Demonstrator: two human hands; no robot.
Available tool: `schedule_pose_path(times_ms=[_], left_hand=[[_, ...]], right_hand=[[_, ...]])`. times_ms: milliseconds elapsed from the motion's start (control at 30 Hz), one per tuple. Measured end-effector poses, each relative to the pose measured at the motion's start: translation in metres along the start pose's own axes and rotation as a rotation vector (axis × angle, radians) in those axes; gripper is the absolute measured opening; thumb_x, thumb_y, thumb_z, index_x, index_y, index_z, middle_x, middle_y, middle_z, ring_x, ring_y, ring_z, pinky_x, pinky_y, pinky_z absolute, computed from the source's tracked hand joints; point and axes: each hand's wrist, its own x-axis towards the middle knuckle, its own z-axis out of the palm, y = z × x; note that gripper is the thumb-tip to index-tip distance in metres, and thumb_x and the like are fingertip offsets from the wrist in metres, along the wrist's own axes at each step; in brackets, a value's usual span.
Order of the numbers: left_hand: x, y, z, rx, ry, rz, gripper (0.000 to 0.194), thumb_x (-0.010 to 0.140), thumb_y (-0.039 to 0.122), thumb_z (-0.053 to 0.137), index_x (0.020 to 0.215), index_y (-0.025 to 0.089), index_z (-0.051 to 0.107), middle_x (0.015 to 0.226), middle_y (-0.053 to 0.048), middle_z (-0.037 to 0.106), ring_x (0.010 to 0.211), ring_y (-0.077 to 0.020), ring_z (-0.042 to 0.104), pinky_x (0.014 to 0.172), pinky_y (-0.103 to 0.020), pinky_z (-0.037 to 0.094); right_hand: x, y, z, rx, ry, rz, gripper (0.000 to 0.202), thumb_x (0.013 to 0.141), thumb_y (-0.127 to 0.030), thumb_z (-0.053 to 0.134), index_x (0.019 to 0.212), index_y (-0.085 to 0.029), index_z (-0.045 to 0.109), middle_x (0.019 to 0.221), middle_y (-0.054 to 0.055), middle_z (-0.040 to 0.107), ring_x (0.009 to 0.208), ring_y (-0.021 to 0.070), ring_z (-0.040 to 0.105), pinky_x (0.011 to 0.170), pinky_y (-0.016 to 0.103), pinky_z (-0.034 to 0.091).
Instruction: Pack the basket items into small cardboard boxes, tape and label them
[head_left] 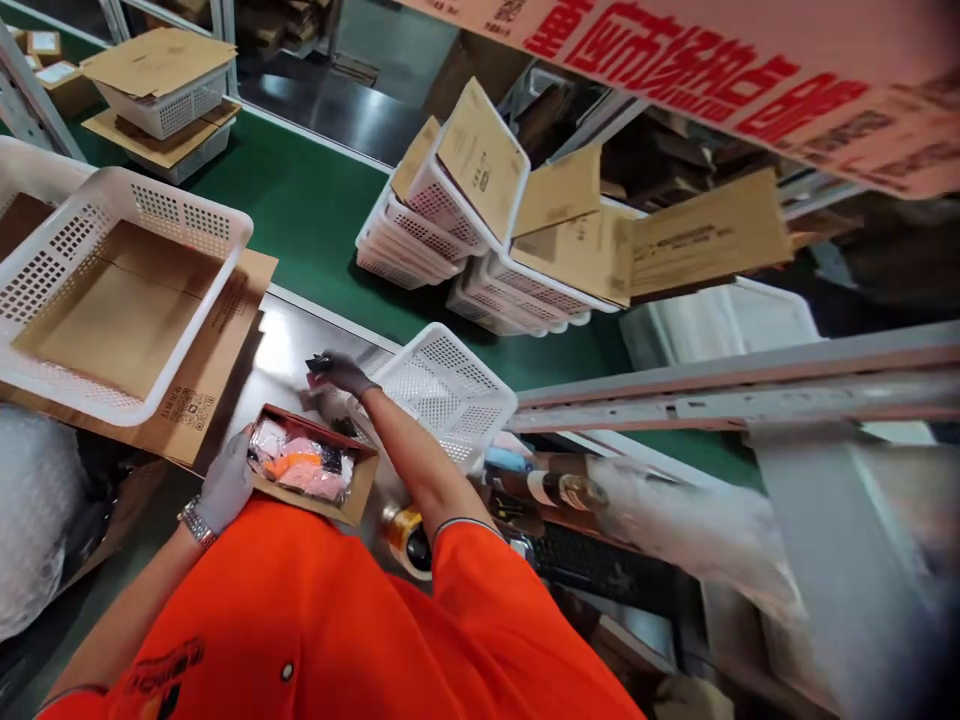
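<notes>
My left hand (229, 480), in a pale glove with a metal watch at the wrist, grips the left end of an open cardboard box (360, 490). Inside the box lie plastic-wrapped items (304, 465) in pink, orange, white and dark colours. Beyond the box, my right hand (345, 372) wears a grey glove and has its fingers closed round a small black object (319, 364) above the metal surface (289, 345). Just right of that hand, a white perforated basket (442, 390) sits tilted.
At the left a large white basket (127, 295) holds flat cardboard. Stacked baskets (420, 235) with cardboard stand on the green belt (315, 200). A tape roll (409, 540) lies by my waist. A metal rail (712, 385) crosses the right side.
</notes>
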Motion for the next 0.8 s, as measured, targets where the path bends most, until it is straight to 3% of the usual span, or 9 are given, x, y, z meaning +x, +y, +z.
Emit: schedule_pose_path(times_ms=[67,133,233,300,367,467,667,800], left_hand=[[-0.001,-0.006,-0.002,0.012,-0.017,0.017,0.070,0.094,-0.001,0.050,0.161,0.016,0.062,0.149,-0.017,0.075,0.136,-0.0294,0.075,0.118,-0.041,0.060],[0.000,-0.011,-0.002,0.019,-0.015,0.041,0.069,0.094,-0.001,0.051,0.160,0.016,0.064,0.146,-0.016,0.077,0.132,-0.0295,0.077,0.116,-0.040,0.061],[0.002,-0.017,-0.003,0.024,0.003,0.083,0.072,0.092,-0.002,0.053,0.160,0.019,0.064,0.147,-0.014,0.077,0.131,-0.0285,0.077,0.115,-0.038,0.061],[0.005,-0.020,-0.006,0.020,-0.007,0.121,0.073,0.092,-0.001,0.053,0.161,0.019,0.063,0.150,-0.013,0.076,0.133,-0.0276,0.077,0.116,-0.037,0.061],[0.007,-0.022,-0.010,0.019,-0.034,0.155,0.072,0.093,-0.001,0.052,0.161,0.018,0.063,0.150,-0.013,0.076,0.132,-0.0272,0.077,0.118,-0.038,0.060],[0.011,-0.025,-0.015,0.009,-0.084,0.185,0.070,0.093,0.000,0.052,0.159,0.018,0.064,0.148,-0.013,0.077,0.132,-0.0270,0.077,0.120,-0.040,0.059],[0.017,-0.032,-0.011,-0.117,-0.070,0.270,0.083,0.087,-0.004,0.050,0.166,0.018,0.059,0.164,-0.014,0.068,0.149,-0.0296,0.068,0.128,-0.046,0.055],[0.020,-0.034,-0.007,-0.136,-0.054,0.248,0.082,0.088,-0.002,0.051,0.166,0.018,0.060,0.164,-0.013,0.068,0.148,-0.0304,0.068,0.129,-0.048,0.054]], right_hand=[[-0.027,0.006,-0.013,0.103,0.095,0.008,0.028,0.087,-0.029,0.071,0.113,-0.017,0.071,0.099,0.005,0.082,0.092,0.0231,0.073,0.082,0.032,0.060],[-0.063,0.016,-0.016,0.146,0.100,0.006,0.027,0.087,-0.028,0.073,0.111,-0.017,0.071,0.101,0.007,0.083,0.094,0.0241,0.074,0.084,0.033,0.059],[-0.111,0.028,-0.002,0.111,-0.001,-0.006,0.034,0.084,-0.021,0.077,0.118,-0.018,0.073,0.120,0.011,0.084,0.108,0.0277,0.077,0.097,0.036,0.059],[-0.126,0.031,0.012,0.014,-0.040,-0.006,0.046,0.085,-0.016,0.076,0.132,-0.018,0.072,0.142,0.016,0.079,0.124,0.0300,0.075,0.108,0.038,0.057],[-0.128,0.031,0.025,-0.096,-0.079,0.005,0.053,0.088,-0.014,0.076,0.141,-0.017,0.068,0.151,0.020,0.074,0.129,0.0316,0.074,0.111,0.039,0.056],[-0.123,0.030,0.041,-0.231,-0.154,0.054,0.049,0.091,-0.015,0.076,0.140,-0.015,0.069,0.144,0.019,0.076,0.125,0.0320,0.076,0.109,0.039,0.057],[-0.129,0.033,0.076,-0.241,-0.068,0.201,0.048,0.090,-0.004,0.072,0.137,-0.013,0.071,0.151,0.025,0.072,0.134,0.0326,0.074,0.116,0.039,0.054],[-0.133,0.028,0.082,-0.162,-0.010,0.247,0.035,0.088,-0.004,0.074,0.122,-0.013,0.075,0.134,0.023,0.081,0.122,0.0319,0.077,0.109,0.037,0.057]])
